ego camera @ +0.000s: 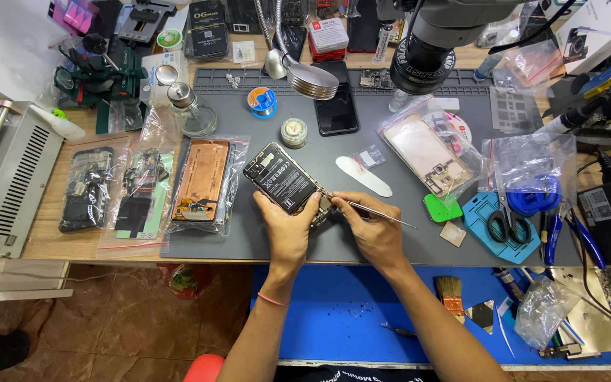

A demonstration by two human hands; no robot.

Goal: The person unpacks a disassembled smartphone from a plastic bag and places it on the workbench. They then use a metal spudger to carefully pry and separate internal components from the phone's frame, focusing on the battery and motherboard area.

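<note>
**Opened phone under the tweezers, on the grey mat**

The opened phone (282,179) lies back-off on the grey work mat (249,244), on the table (72,244), its long axis running diagonally from upper left down to lower right. The left hand (288,228) comes in from below and clamps the lower right end, fingers wrapped around the edge, so this hand is the nearer one and steadies the body. The right hand (375,230) sits just to the right, its grip pinched shut on slim metal tweezers (373,210); the tips point left and touch the phone's lower corner, while the tail sticks out to the right.

Around it: to the left, three clear bags with red seal strips, one holding a copper-coloured phone frame (201,180), two holding dark parts. To the right, another clear bag with a pale gold frame (429,154). A white pick-shaped opening tool (363,175) lies just above the right hand. A green square (441,209) sits further right, and a red-and-white box (328,35) stands at the back.
</note>
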